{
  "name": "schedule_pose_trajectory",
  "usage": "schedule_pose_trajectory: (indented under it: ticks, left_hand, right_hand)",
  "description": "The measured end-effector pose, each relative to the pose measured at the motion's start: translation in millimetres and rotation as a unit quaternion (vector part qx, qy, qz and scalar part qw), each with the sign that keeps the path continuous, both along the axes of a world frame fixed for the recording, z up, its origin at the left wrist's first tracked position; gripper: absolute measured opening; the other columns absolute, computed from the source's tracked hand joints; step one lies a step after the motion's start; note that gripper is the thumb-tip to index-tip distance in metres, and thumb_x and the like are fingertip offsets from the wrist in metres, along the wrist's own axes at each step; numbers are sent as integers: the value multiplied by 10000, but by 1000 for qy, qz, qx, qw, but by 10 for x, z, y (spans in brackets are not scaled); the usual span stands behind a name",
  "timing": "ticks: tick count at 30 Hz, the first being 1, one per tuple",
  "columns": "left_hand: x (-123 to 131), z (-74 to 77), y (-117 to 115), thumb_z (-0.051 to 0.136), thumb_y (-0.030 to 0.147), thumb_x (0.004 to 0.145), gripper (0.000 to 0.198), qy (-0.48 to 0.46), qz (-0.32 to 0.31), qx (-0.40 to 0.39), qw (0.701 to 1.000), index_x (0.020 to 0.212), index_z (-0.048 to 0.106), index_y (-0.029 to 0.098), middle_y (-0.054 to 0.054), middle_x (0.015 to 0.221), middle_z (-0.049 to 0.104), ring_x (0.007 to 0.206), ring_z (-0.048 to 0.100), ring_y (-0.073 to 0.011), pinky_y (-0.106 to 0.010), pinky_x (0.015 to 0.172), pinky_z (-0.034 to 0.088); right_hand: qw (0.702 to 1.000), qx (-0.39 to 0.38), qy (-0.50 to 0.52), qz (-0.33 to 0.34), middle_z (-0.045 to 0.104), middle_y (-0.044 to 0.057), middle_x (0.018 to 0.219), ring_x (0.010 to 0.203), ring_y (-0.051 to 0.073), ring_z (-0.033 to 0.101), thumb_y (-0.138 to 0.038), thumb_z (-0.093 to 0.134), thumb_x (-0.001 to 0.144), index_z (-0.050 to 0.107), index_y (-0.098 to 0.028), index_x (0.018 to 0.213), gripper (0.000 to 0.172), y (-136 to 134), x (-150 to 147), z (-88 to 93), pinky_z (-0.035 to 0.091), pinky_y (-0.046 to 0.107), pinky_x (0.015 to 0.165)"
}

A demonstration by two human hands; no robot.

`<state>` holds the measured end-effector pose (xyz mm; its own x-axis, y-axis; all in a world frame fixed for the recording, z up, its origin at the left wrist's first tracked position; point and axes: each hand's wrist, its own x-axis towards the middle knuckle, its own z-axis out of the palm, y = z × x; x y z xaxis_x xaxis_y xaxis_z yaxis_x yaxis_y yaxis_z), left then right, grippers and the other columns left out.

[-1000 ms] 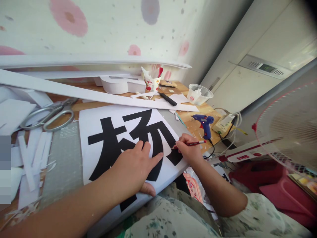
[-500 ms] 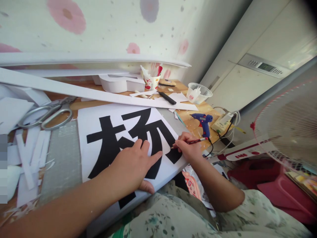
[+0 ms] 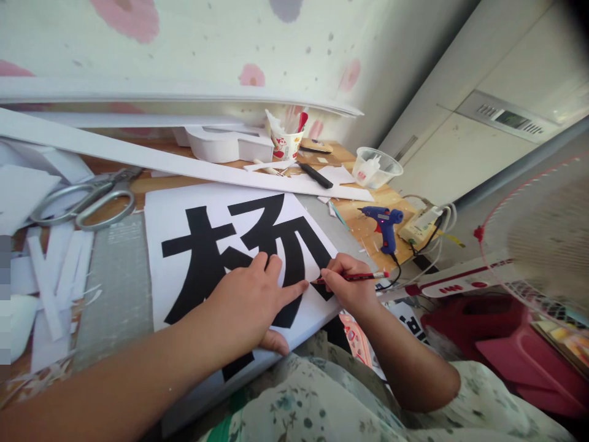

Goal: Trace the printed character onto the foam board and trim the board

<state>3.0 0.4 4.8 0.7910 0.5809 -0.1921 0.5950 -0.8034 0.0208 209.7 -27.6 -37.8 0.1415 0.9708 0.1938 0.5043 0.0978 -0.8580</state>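
Patterned clothing at the near edge, below the table. Sheet lies flat at the table's near side, over part of a grey mat; it bears a large black character.

Left hand: palm down across the sheet. Thumb and index spread wide, thumb at the sheet's near edge, index reaching right; two other fingertips bent, resting on the character. Remaining finger hidden, state cannot be told.

Right hand: at the sheet's right side, thumb and fingers pinching a red pencil low, near its point. Pencil tilted, eraser end to the right. Tip over the sheet, just beside the left index fingertip; whether tip touches paper, cannot tell.

Left of mat: white scraps, loosely piled. Scissors by the mat's far left corner, handles toward the scraps. Right, past the right hand: blue glue gun, nozzle pointing left, small light visible; power strip near it.

Beyond sheet: long white strip laid slantwise, black-handled cutter on it. Farther: white form, cup, clear tub. Behind all, flowered wall.
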Motion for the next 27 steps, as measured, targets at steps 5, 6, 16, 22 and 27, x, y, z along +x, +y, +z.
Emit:
schedule_pose_trajectory:
  ticks: [5, 6, 16, 22, 27]
  left_hand:
    - [12, 35, -2, 659, 741, 535, 963, 14, 4, -7, 1000, 1385, 323, 438, -175, 1164, 469, 1046, 456, -390, -424, 658, 493]
    - [10, 31, -2, 656, 744, 536, 963, 10, 4, -6, 1000, 1386, 322, 437, -178, 1173, 465, 1047, 452, -391, -423, 654, 493]
    - [0, 18, -8, 661, 741, 533, 957, 5, 6, -12, 1000, 1380, 344, 427, -203, 1209, 462, 1066, 457, -418, -463, 674, 494]
    - [27, 87, 4, 680, 712, 547, 934, 20, 10, -27, 999, 1375, 359, 422, -199, 1181, 483, 1048, 469, -410, -457, 668, 492]
    - [33, 86, 6, 684, 700, 558, 934, 28, 18, -44, 998, 1383, 337, 431, -195, 1218, 465, 1096, 438, -417, -464, 697, 489]
  right_hand:
    - [1000, 16, -24, 11, 520, -21, 459, 455, 124, 469, -230, 561, 726, 374, -233, 492, 299, -18, -13, -24, 346, 270, 474]
    - [999, 21, -29, 13, 518, -24, 458, 454, 120, 467, -224, 557, 730, 367, -232, 493, 304, -19, -17, -27, 346, 267, 475]
    - [998, 41, -49, -26, 520, -22, 457, 441, 115, 490, -212, 540, 711, 372, -224, 459, 303, -15, -13, -14, 359, 250, 452]
    - [997, 44, -64, -21, 511, -25, 457, 442, 110, 467, -226, 546, 713, 373, -223, 465, 303, -15, 10, -12, 343, 251, 457]
    - [999, 34, -23, -7, 494, -33, 453, 452, 116, 478, -211, 548, 728, 363, -228, 483, 308, 0, 59, -43, 355, 255, 466]
